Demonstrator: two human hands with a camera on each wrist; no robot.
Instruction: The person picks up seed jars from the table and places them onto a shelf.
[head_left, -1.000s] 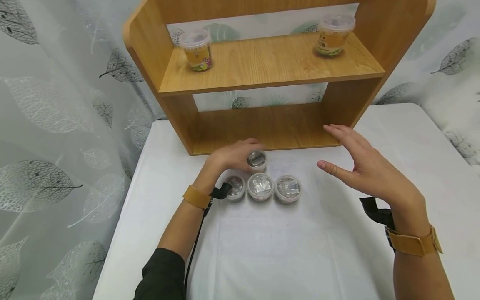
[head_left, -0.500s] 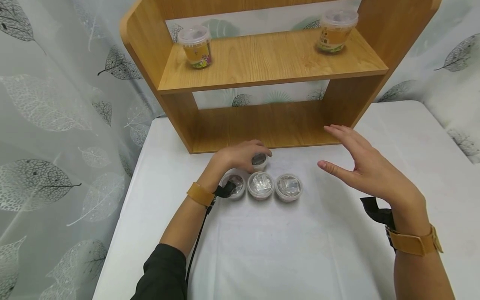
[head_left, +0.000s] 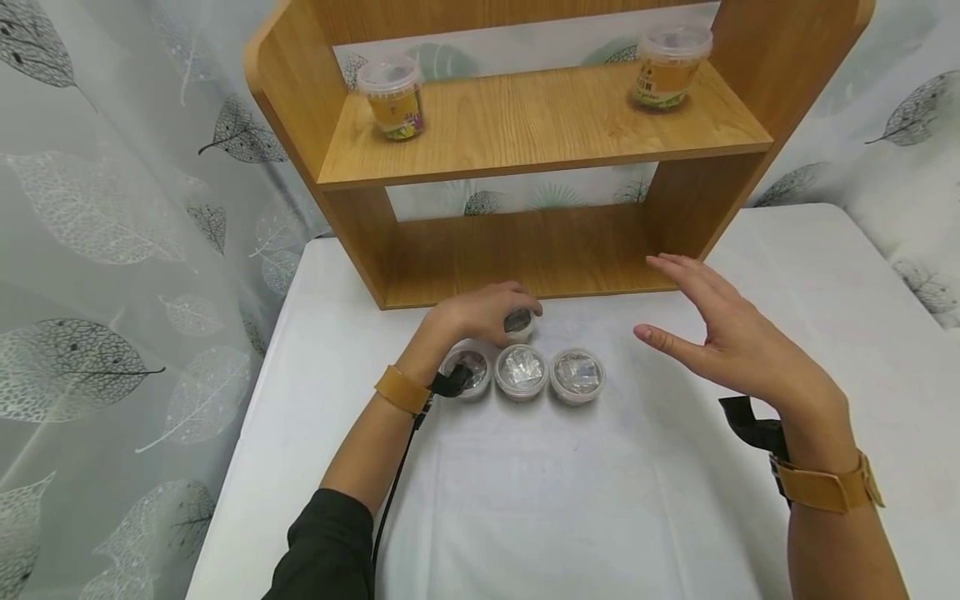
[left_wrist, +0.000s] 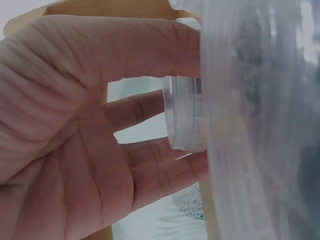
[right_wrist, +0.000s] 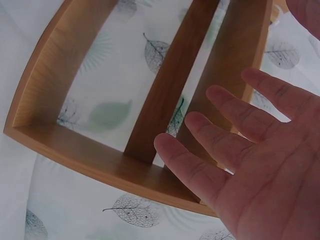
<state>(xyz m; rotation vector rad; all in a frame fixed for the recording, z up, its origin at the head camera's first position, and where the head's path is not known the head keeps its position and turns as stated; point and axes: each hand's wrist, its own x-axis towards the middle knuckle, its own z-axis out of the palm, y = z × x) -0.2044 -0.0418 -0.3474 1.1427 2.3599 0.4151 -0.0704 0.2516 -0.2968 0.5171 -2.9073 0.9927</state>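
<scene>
My left hand (head_left: 477, 315) reaches over a small clear plastic jar (head_left: 517, 321) with a round lid, behind a row of similar jars. In the left wrist view, thumb and fingers curl around that jar (left_wrist: 181, 115), and a nearer jar (left_wrist: 260, 130) blocks much of the picture. The row is made up of a left jar (head_left: 474, 385) partly covered by the wrist strap, a middle jar (head_left: 521, 372) and a right jar (head_left: 577, 377). My right hand (head_left: 742, 346) hovers to the right, fingers straight and thumb spread, holding nothing.
A two-level wooden shelf (head_left: 540, 125) stands behind the jars. On its upper board are two orange-labelled jars, one at the left (head_left: 395, 104) and one at the right (head_left: 667, 71). A white cloth (head_left: 555, 500) covers the table; leaf-patterned curtains (head_left: 112, 250) hang around it.
My left hand has shifted slightly right, its fingers now reaching over the rear jar's lid. The right hand stays in nearly the same place.
</scene>
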